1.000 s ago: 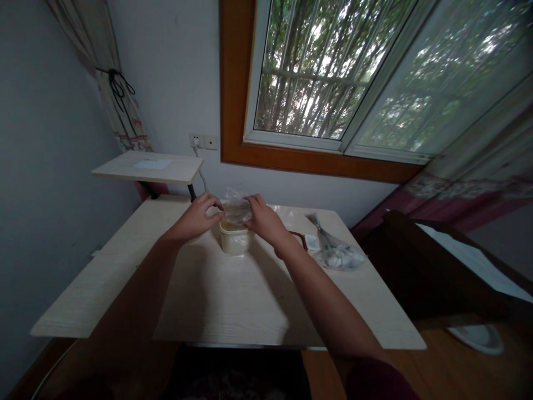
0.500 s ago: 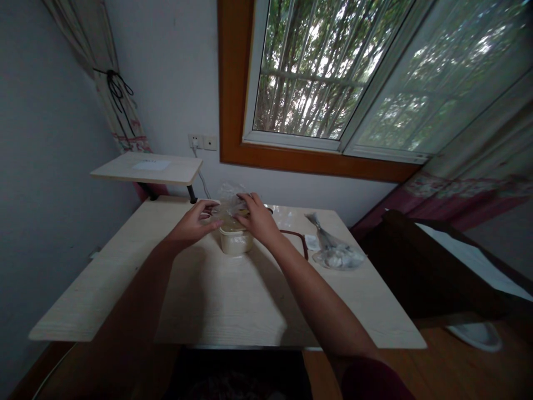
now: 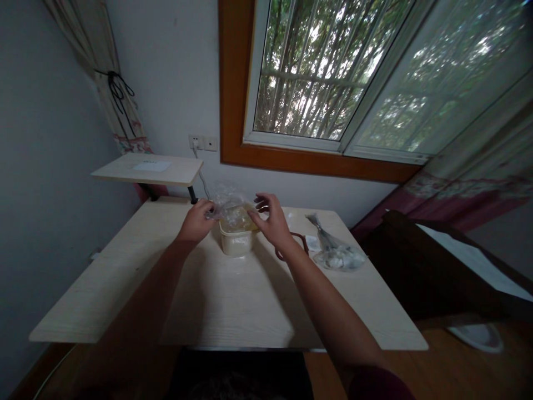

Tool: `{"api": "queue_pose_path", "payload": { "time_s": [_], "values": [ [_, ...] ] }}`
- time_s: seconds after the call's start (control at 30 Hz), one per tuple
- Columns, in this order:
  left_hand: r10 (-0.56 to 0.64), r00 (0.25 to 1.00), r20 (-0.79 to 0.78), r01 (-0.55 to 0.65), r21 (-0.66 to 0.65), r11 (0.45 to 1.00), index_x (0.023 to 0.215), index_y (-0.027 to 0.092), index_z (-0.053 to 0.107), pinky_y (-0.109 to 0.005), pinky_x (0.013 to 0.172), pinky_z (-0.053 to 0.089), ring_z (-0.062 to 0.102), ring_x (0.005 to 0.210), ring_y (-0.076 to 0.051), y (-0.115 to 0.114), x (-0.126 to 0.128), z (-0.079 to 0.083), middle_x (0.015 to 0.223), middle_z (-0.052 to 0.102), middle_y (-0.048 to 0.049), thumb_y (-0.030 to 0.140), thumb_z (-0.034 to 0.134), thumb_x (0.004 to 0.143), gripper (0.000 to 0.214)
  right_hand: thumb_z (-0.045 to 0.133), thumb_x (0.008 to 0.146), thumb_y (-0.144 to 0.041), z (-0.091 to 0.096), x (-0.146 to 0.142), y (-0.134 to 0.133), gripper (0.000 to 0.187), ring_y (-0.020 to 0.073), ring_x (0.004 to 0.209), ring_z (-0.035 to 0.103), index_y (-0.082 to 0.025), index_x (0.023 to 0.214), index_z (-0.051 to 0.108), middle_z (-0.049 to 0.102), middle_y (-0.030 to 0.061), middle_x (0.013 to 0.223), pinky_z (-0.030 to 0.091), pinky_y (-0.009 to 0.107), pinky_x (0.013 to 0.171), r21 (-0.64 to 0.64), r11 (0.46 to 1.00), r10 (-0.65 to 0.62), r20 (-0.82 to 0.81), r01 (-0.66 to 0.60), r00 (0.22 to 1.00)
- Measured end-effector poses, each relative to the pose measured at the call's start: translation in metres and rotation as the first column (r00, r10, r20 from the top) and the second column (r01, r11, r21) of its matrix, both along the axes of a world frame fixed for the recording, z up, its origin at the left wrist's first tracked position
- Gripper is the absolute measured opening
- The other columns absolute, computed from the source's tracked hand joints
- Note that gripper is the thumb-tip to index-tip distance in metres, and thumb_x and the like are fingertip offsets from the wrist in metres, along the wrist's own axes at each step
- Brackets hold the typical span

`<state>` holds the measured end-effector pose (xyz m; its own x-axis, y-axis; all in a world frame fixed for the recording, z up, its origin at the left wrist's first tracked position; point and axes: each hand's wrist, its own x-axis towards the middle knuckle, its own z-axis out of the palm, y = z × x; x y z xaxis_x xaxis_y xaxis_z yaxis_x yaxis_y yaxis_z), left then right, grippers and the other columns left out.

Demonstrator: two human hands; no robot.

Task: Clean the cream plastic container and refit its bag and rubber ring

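In the head view, the left hand (image 3: 197, 222) is pinching the left end of a clear plastic bag (image 3: 227, 197), which is spreading rightward over the tub (image 3: 236, 244); the tub is standing on the worktop (image 3: 241, 305) between both hands, while the right hand (image 3: 273, 223) is curving open at the tub's right, touch unclear

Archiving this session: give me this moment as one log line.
left hand: gripping clear plastic | right hand: open beside container, contact unclear | container: on table, plastic at its opening | grey bag: table's right
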<state>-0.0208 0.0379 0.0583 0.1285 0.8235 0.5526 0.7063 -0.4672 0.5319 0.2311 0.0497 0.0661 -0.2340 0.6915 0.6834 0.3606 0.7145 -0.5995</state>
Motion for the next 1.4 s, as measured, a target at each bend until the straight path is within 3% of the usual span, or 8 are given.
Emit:
{"api": "queue_pose_path", "payload": {
  "time_s": [0.1,0.4,0.7,0.87,1.0,1.13,1.3,1.4],
  "values": [
    [0.001,1.0,0.014,-0.001,0.007,1.0,0.084,0.019,0.065,-0.032,0.083,0.048,0.059,0.089,-0.02,0.001,0.001,-0.002,0.089,0.062,-0.004,0.027,0.061,0.082,0.009,0.055,0.097,-0.035,0.006,0.009,-0.01,0.022,0.0219,0.095,0.061,-0.022,0.11,0.066,0.066,0.0089,0.102,0.05,0.039,0.088,0.08,0.997,-0.028,0.21,0.011,0.977],
    [-0.038,0.999,0.0,0.038,0.017,0.999,0.088,0.02,0.065,-0.034,0.085,0.048,0.06,0.092,-0.021,0.001,0.006,0.002,0.093,0.065,-0.0046,0.022,0.059,0.08,0.01,0.036,0.105,-0.045,0.015,-0.009,-0.012,0.053,0.0192,0.077,0.066,-0.016,0.082,0.074,0.073,0.0086,0.079,0.045,0.033,0.082,-0.002,0.989,0.098,0.757,-0.148,0.646],
    [-0.082,0.991,-0.105,0.084,0.007,0.996,0.088,0.02,0.068,-0.041,0.093,0.046,0.06,0.1,-0.025,0.0,0.008,0.0,0.098,0.069,-0.0068,0.023,0.063,0.078,0.011,0.059,0.095,-0.037,0.021,0.011,-0.017,0.022,0.0193,0.082,0.064,-0.019,0.104,0.068,0.069,0.0082,0.096,0.048,0.033,0.08,0.177,0.984,-0.112,0.487,0.027,0.866],
    [-0.095,0.995,-0.029,0.093,-0.079,0.993,0.087,0.021,0.066,-0.04,0.091,0.049,0.062,0.097,-0.025,-0.005,0.014,0.003,0.095,0.07,-0.0058,0.028,0.062,0.081,0.01,0.058,0.094,-0.024,0.016,0.012,-0.015,0.04,0.0196,0.103,0.063,-0.027,0.134,0.056,0.058,0.0095,0.13,0.051,0.034,0.091,0.153,0.985,-0.007,0.485,-0.077,0.875],
    [-0.186,0.979,0.084,0.199,-0.193,0.961,0.117,0.023,0.062,-0.041,0.095,0.05,0.064,0.105,-0.026,-0.018,0.01,0.002,0.111,0.069,-0.0073,0.03,0.066,0.08,0.038,0.053,0.096,-0.018,0.001,0.008,-0.008,0.03,0.0218,0.106,0.061,-0.023,0.124,0.064,0.067,0.0093,0.113,0.05,0.036,0.093,0.166,0.981,0.002,0.523,-0.104,0.852],
    [-0.281,0.938,0.204,0.314,-0.152,0.937,0.151,0.024,0.028,-0.043,0.101,0.048,0.062,0.113,-0.023,-0.028,-0.004,0.005,0.12,0.065,-0.0092,0.016,0.056,0.081,0.076,0.054,0.097,-0.02,-0.007,0.012,-0.009,0.028,0.0233,0.102,0.059,-0.022,0.121,0.068,0.067,0.0109,0.11,0.05,0.039,0.09,0.19,0.977,-0.011,0.506,-0.099,0.862],
    [-0.143,0.985,-0.094,0.154,0.124,0.98,0.148,0.031,0.043,-0.046,0.107,0.042,0.053,0.117,-0.022,-0.029,-0.006,0.027,0.131,0.05,-0.0102,0.008,0.045,0.087,0.065,0.053,0.098,-0.022,-0.006,0.017,-0.014,0.027,0.0243,0.101,0.057,-0.024,0.12,0.069,0.067,0.0108,0.108,0.049,0.042,0.09,0.194,0.971,0.02,0.508,-0.137,0.861],
    [-0.159,0.928,-0.337,0.223,0.162,0.961,0.132,0.035,0.061,-0.05,0.112,0.036,0.04,0.13,-0.028,-0.026,0.005,0.041,0.142,0.044,-0.0077,0.015,0.048,0.092,0.047,0.051,0.099,-0.023,-0.003,0.016,-0.014,0.027,0.0246,0.102,0.056,-0.023,0.119,0.069,0.067,0.0106,0.108,0.049,0.042,0.091,0.206,0.964,0.036,0.524,-0.168,0.851]
  ]
}}
